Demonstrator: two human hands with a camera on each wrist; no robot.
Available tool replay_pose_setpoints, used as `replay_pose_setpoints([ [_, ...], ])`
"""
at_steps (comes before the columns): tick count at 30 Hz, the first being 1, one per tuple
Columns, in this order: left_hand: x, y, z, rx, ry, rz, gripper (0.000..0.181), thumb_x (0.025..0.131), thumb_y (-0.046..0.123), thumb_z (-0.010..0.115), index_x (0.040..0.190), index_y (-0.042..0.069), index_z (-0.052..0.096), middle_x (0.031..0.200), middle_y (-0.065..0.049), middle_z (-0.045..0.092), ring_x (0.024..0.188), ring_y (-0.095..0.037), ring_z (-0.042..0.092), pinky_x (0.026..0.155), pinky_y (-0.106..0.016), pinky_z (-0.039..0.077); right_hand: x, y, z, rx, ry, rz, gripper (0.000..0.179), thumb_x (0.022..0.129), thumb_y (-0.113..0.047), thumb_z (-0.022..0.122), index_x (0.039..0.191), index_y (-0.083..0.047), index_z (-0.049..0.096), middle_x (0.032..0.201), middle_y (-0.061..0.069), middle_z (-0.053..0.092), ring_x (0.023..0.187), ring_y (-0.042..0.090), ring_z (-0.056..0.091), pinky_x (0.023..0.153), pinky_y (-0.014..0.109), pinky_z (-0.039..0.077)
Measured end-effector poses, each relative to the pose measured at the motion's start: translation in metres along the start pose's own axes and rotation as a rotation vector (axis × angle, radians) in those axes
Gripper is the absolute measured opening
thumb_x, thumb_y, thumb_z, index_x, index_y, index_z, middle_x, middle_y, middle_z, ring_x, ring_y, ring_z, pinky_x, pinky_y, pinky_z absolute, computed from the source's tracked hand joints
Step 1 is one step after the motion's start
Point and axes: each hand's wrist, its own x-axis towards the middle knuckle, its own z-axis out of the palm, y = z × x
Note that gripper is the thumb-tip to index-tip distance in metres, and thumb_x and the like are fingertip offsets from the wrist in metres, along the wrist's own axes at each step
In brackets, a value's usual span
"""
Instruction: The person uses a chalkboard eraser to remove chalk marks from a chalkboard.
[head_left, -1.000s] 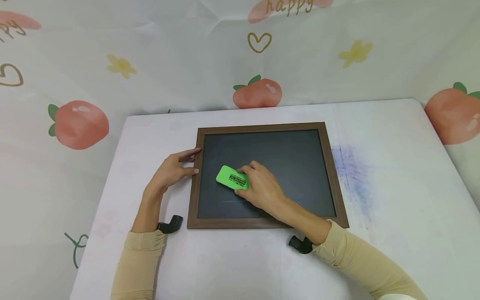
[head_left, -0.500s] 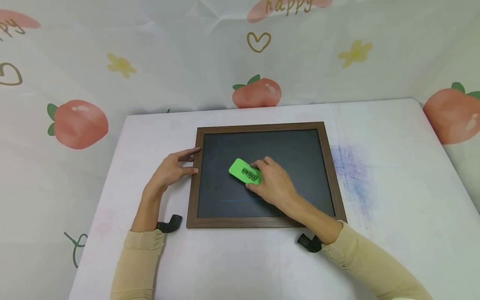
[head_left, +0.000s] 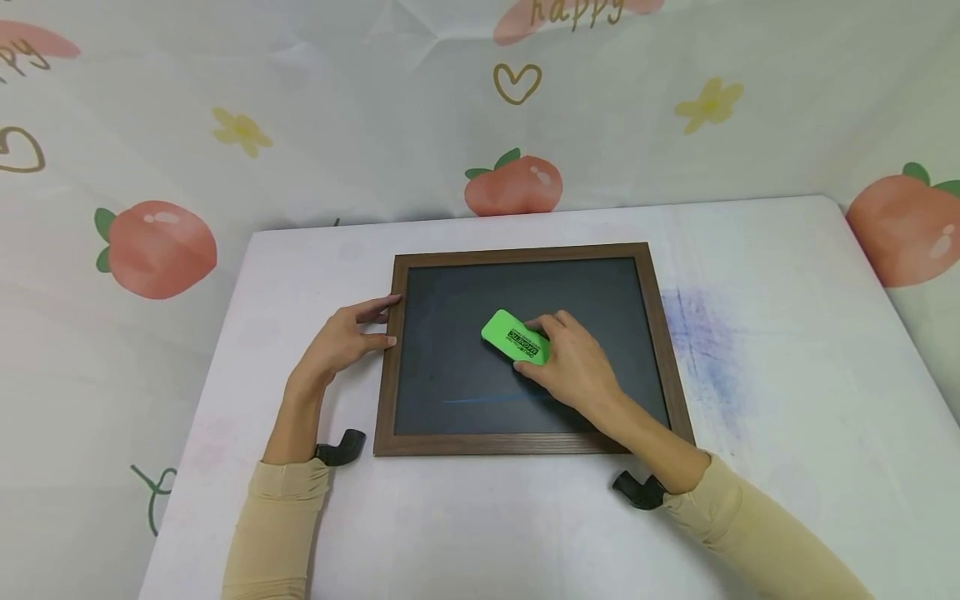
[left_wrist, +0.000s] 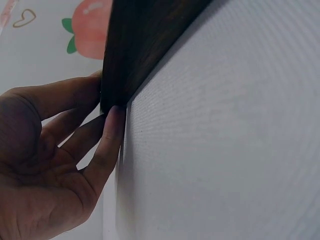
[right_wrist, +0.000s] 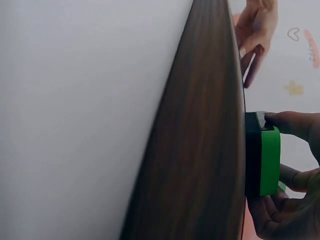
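A small blackboard (head_left: 465, 325) in a brown wooden frame (head_left: 495, 445) lies flat on the table. Between the thumb and fingers of my right hand (head_left: 579, 367) is a green eraser (head_left: 516, 337) with dark lettering, pinched by its sides. In the right wrist view its dark underside (right_wrist: 253, 155) is down at the board. A thin blue line (head_left: 487, 400) runs across the lower part of the board, partly behind the right hand. My left hand (head_left: 341, 340) touches the frame's left edge with fairly straight fingertips (left_wrist: 114, 120) and thumb.
The white table (head_left: 817, 375) carries a blue-purple smudge (head_left: 703, 342) right of the board. A white cloth (head_left: 375, 100) printed with peaches and flowers hangs behind. A black curved piece (head_left: 341, 447) sits at the left wrist, another (head_left: 639, 490) at the right.
My right hand has slid the eraser right and slightly upward across the board. More of the blue line has come into view. My left hand and the frame have stayed put.
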Motion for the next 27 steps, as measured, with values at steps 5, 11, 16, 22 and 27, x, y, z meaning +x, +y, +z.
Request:
replay_pose_setpoints([
  [5,0.000,-0.001,0.000,-0.001,0.003,-0.002,0.066,0.090,0.008,0.070,0.150,0.022,0.046,0.149,-0.013,0.048,0.136,-0.034,0.043,0.110,-0.059,0.029,-0.003,0.010,-0.009,0.021,0.006,0.020,0.059,0.076,-0.028,0.087,0.126,-0.004,0.064,0.105,0.009,0.060,0.080,0.021,0.053,0.067,0.032,0.044],
  [11,0.001,-0.002,0.001,-0.001,0.013,-0.004,0.066,0.090,0.008,0.070,0.149,0.022,0.047,0.148,-0.012,0.048,0.135,-0.033,0.044,0.109,-0.059,0.030,-0.004,0.021,-0.013,0.058,0.020,0.043,0.059,0.077,-0.027,0.086,0.126,-0.004,0.063,0.108,0.010,0.060,0.083,0.023,0.054,0.069,0.033,0.043],
  [16,0.001,-0.001,0.002,0.013,0.010,0.000,0.066,0.090,0.008,0.070,0.150,0.021,0.046,0.148,-0.014,0.048,0.136,-0.034,0.043,0.110,-0.059,0.029,-0.006,0.029,-0.015,0.097,0.049,0.047,0.059,0.076,-0.025,0.086,0.126,-0.005,0.063,0.107,0.010,0.060,0.083,0.023,0.054,0.067,0.034,0.041],
  [22,0.001,-0.001,0.002,0.011,0.013,-0.002,0.065,0.090,0.007,0.070,0.150,0.020,0.046,0.149,-0.013,0.047,0.136,-0.034,0.043,0.110,-0.059,0.030,-0.009,0.041,-0.021,0.112,0.069,0.051,0.061,0.077,-0.024,0.086,0.131,-0.009,0.064,0.104,0.013,0.059,0.080,0.025,0.052,0.064,0.033,0.039],
  [27,0.001,0.000,0.002,0.013,0.015,-0.017,0.066,0.090,0.008,0.071,0.150,0.020,0.046,0.148,-0.014,0.048,0.137,-0.035,0.042,0.110,-0.059,0.029,-0.012,0.052,-0.028,0.096,0.066,0.086,0.062,0.079,-0.026,0.085,0.134,-0.013,0.062,0.104,0.012,0.057,0.079,0.024,0.049,0.063,0.034,0.038],
])
